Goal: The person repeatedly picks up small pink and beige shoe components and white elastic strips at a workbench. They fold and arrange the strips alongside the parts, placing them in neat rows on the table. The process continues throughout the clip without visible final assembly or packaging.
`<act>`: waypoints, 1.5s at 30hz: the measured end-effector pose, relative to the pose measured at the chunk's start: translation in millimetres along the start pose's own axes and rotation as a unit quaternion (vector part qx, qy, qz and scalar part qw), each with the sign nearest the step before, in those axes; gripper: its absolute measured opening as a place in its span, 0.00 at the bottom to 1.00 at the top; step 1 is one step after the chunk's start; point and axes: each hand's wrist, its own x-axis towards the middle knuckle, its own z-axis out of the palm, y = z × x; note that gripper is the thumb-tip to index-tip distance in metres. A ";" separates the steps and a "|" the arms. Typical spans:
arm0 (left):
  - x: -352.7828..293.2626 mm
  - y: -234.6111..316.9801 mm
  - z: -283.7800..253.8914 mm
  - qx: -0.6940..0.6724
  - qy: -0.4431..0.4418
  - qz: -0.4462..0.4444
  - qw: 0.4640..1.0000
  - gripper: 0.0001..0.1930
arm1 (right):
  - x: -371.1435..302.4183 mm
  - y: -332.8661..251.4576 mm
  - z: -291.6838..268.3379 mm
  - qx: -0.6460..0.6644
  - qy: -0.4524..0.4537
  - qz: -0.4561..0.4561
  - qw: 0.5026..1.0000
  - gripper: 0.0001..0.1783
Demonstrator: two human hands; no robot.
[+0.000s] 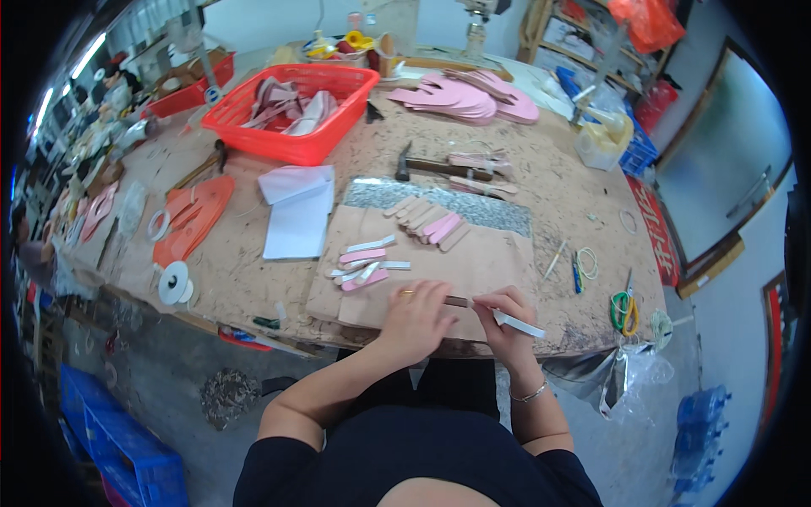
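Note:
My left hand (416,314) is low over the beige mat, its fingers closed over one end of a narrow brown strip (456,301); the grip is partly hidden. The strip's other end meets the fingertips of my right hand (507,325). That hand is closed, with a white strip (519,324) held in it and jutting out to the right. Just beyond my left hand is a loose group of short white and pink strips (365,277). Farther back, tan and pink strips (427,222) lie side by side on the mat (342,308).
A hammer (439,166) lies behind a grey speckled slab (380,193). Farther back are a red basket (314,150) of pink pieces and stacked pink cutouts (456,97). White paper (296,220) and an orange sheet (198,215) are left; scissors (625,311) sit near the right edge.

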 end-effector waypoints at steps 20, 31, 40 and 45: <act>-7.1 -8.5 -5.1 -0.271 -0.034 -0.075 0.959 0.11 | -2.7 -9.1 9.0 -0.098 0.072 -0.026 0.992 0.12; 3.7 -29.2 -26.4 -0.168 0.172 -0.093 0.966 0.06 | -30.3 -13.7 22.6 -0.117 -0.011 -0.281 0.953 0.11; 46.0 -85.0 -30.6 0.135 0.077 -0.025 0.987 0.06 | -28.5 46.5 -3.9 -0.123 0.108 -0.087 0.983 0.07; 98.2 -56.0 38.3 0.135 -0.016 0.036 0.990 0.02 | -38.5 59.0 -0.5 -0.078 0.135 0.010 0.988 0.06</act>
